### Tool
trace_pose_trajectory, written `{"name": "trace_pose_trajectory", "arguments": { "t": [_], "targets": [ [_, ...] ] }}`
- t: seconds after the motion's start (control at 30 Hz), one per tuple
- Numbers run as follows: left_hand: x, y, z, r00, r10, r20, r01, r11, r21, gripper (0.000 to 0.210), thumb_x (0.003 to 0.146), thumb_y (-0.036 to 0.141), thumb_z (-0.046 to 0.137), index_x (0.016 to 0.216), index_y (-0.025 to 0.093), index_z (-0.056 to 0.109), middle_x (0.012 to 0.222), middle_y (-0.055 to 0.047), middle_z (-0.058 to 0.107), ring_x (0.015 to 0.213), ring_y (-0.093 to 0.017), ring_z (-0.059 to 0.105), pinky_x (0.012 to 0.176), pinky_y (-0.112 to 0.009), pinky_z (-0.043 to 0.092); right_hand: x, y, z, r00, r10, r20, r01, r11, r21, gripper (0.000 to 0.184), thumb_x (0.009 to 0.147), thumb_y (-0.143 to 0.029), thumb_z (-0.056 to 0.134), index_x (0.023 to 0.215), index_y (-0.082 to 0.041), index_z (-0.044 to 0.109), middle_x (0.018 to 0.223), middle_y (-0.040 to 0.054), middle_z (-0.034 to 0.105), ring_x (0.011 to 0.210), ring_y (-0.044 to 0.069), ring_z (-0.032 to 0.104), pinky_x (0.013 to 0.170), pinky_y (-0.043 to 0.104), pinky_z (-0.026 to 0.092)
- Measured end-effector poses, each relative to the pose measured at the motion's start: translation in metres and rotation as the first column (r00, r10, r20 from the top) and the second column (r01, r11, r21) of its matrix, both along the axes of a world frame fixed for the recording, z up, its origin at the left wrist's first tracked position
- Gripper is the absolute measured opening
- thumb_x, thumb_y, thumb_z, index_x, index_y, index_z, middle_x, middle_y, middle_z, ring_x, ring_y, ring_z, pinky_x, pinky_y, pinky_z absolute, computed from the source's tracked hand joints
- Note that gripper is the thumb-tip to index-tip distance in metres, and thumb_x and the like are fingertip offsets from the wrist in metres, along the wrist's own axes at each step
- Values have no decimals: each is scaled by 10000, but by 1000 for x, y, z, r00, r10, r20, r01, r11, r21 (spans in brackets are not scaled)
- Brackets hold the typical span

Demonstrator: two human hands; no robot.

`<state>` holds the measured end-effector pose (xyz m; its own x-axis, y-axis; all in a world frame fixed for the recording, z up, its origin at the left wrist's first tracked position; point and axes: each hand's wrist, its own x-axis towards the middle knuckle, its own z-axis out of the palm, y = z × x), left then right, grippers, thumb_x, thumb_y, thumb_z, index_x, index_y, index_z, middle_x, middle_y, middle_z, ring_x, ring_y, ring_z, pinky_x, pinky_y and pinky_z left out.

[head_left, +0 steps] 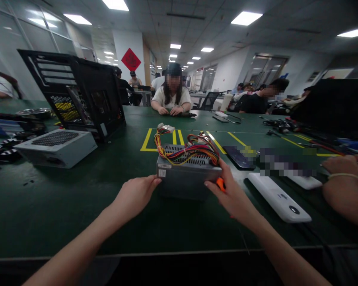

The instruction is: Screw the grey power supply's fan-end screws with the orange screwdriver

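Note:
A grey computer power supply [185,180] is in front of me, with vent slots on top. Its bundle of red, yellow and black wires [186,153] lies coiled over the top, and a white connector [166,128] sticks up at the far left. My left hand [140,192] grips the near left corner with the thumb against the side. On the right side, my right hand [228,190] holds the casing between thumb and fingers. Something orange [220,184] shows beside my right fingers, partly hidden. Whether the casing rests on the table or is slightly raised, I cannot tell.
Left stand another power supply [59,147] and a black computer case [77,91]. To the right lie a phone [238,157] and a white power bank-like device [279,196]. Another person's hand [343,171] reaches in at the right. Yellow tape marks the green table [122,234].

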<state>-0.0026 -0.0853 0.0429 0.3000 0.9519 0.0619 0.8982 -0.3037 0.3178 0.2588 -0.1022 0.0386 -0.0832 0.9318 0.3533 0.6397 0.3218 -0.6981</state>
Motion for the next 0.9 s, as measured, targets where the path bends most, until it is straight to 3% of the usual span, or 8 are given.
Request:
{"name": "trace_pose_trajectory", "arguments": {
  "t": [0.1, 0.17, 0.33, 0.43, 0.57, 0.67, 0.77, 0.9],
  "targets": [
    [0, 27, -1, 999, 27, 19, -27, 1000, -6, 417, 917, 416, 249, 961, 214, 610, 834, -72, 668, 758, -236, 629, 612, -285, 391, -7, 24, -4, 995, -61, -74, 60, 998, -15, 738, 795, -316, 544, 1415, -245, 149, 1104, 98, 614, 757, 205, 639, 690, 380, 541],
    [-2, 45, -5, 996, 48, 80, -48, 999, 1, 424, 915, 423, 249, 955, 214, 616, 843, -74, 663, 759, -226, 622, 623, -279, 386, -13, 40, -8, 990, -98, -100, 95, 995, -27, 663, 787, -330, 551, 1376, -233, 264, 1049, 98, 632, 681, 187, 625, 615, 343, 531],
    [-6, 83, -19, 968, 98, 229, -118, 990, 76, 427, 886, 444, 304, 680, 185, 572, 641, -44, 585, 619, -187, 552, 562, -258, 317, -22, 77, -10, 985, -87, -148, 78, 995, -67, 467, 767, -340, 578, 1203, -214, 470, 930, 76, 644, 545, 128, 575, 443, 233, 454],
    [-3, 97, -27, 899, 142, 414, -203, 973, 107, 438, 854, 465, 359, 553, 177, 493, 539, -8, 497, 536, -149, 476, 518, -243, 272, -25, 96, -6, 979, -81, -190, 61, 992, -107, 354, 769, -352, 580, 1083, -195, 541, 820, 42, 642, 403, 72, 491, 351, 197, 386],
    [-1, 105, -32, 816, 180, 550, -283, 953, 107, 488, 849, 507, 325, 509, 174, 433, 496, 12, 414, 477, -113, 387, 468, -234, 226, -28, 108, -3, 965, -94, -243, 69, 992, -110, 328, 785, -398, 562, 1030, -180, 568, 672, 3, 612, 336, 55, 443, 299, 181, 345],
    [-4, 102, -33, 698, 168, 696, -284, 957, 55, 493, 828, 547, 364, 498, 181, 381, 463, 35, 327, 434, -90, 299, 433, -230, 200, -30, 111, -4, 950, -106, -294, 79, 992, -100, 413, 753, -442, 600, 1062, -170, 571, 609, -14, 580, 330, 58, 438, 287, 179, 332],
    [-6, 97, -32, 612, 156, 775, -256, 967, 7, 473, 807, 562, 409, 535, 175, 428, 457, 50, 292, 416, -80, 259, 411, -224, 192, -33, 113, -5, 927, -109, -358, 81, 992, -92, 487, 747, -489, 591, 1116, -173, 555, 579, -30, 551, 335, 54, 426, 289, 172, 320],
    [-5, 95, -30, 558, 147, 817, -198, 979, -41, 433, 794, 548, 447, 632, 155, 527, 455, 58, 304, 407, -76, 248, 396, -210, 197, -34, 120, -9, 889, -71, -453, 15, 992, -128, 511, 781, -477, 541, 1196, -181, 501, 503, -67, 494, 322, 48, 372, 299, 168, 305]
  ]
}}
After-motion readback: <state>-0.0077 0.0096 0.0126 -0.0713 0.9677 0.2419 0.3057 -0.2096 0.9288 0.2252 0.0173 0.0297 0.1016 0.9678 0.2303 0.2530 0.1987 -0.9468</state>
